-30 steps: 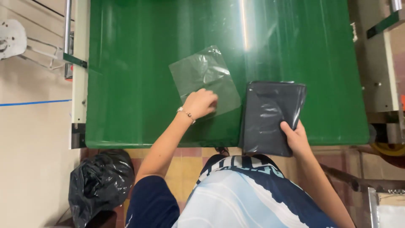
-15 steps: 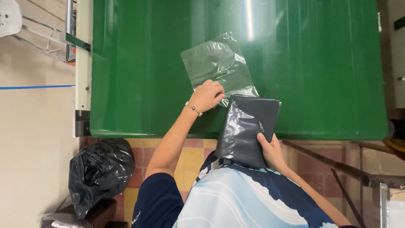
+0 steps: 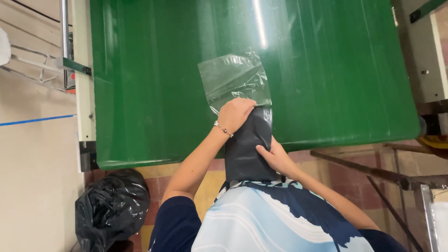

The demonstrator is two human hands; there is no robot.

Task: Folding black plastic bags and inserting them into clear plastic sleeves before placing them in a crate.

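**Dark packet brought to the mouth of the clear bag**

Since the earlier frames, the dark grey packet [image 3: 247, 149] has been carried from the right of the belt to the centre of the frame, and its upper end is now met by the clear plastic bag [image 3: 235, 79]. At the lower left of the frame, a black refuse sack [image 3: 109, 210] is seen on the floor, beside the pale frame rail [image 3: 84, 93] that borders the belt. The green conveyor belt [image 3: 326, 70] fills the upper middle of the frame. The clear plastic bag is laid flat on it, just above centre. The left hand [image 3: 235, 114], marked by a bracelet at the wrist, is closed over the bag's lower edge where it touches the packet's top; how much of each is gripped cannot be told. Just right of centre, the packet is overhanging the belt's near edge. The right hand [image 3: 275, 158] is pressed against the packet's lower right side, fingers loosely curled around it. At the far right, grey machine housing [image 3: 422, 56] is visible.
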